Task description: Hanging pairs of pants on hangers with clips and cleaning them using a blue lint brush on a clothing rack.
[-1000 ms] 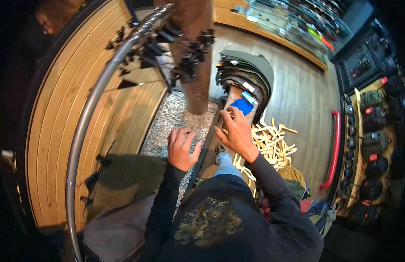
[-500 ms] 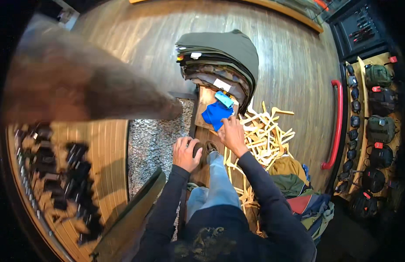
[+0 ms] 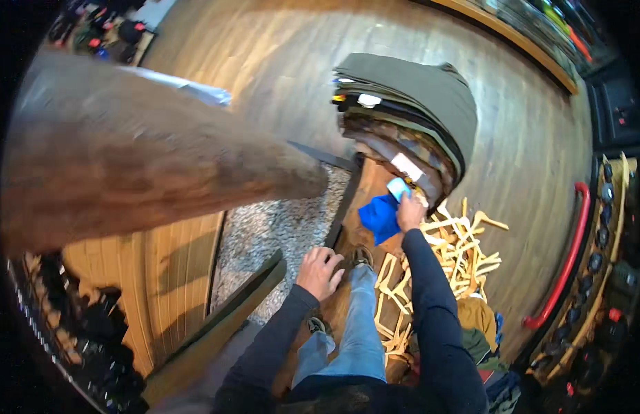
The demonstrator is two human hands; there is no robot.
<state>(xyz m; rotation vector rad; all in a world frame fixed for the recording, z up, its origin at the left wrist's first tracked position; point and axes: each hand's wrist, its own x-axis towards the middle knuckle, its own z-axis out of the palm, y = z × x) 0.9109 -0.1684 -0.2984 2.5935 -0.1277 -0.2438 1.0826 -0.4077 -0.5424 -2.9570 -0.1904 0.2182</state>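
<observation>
My right hand [image 3: 411,211] reaches forward with its fingers closed at the edge of a small light blue packet [image 3: 398,188], which it partly covers. A crumpled bright blue cloth [image 3: 380,218] lies just left of these fingers. Close beyond them rises a tall stack of folded dark garments [image 3: 410,96], olive on top and camouflage-patterned lower down, with white tags at its near edge. My left hand [image 3: 321,273] hovers above the floor beside my shoe [image 3: 362,257], fingers bent and slightly apart, holding nothing.
Loose wooden hangers [image 3: 465,241] lie heaped right of my right forearm. A clothes pile [image 3: 477,319] sits nearer. A thick brown post [image 3: 147,152] slants in from the left above a pebbled strip [image 3: 265,221]. A red rail [image 3: 567,255] and wall shelves stand at the right.
My view has turned, so the stack and hangers appear farther right. My right hand has moved from beside the blue cloth onto the light blue packet. My left hand stays low, fingers bent.
</observation>
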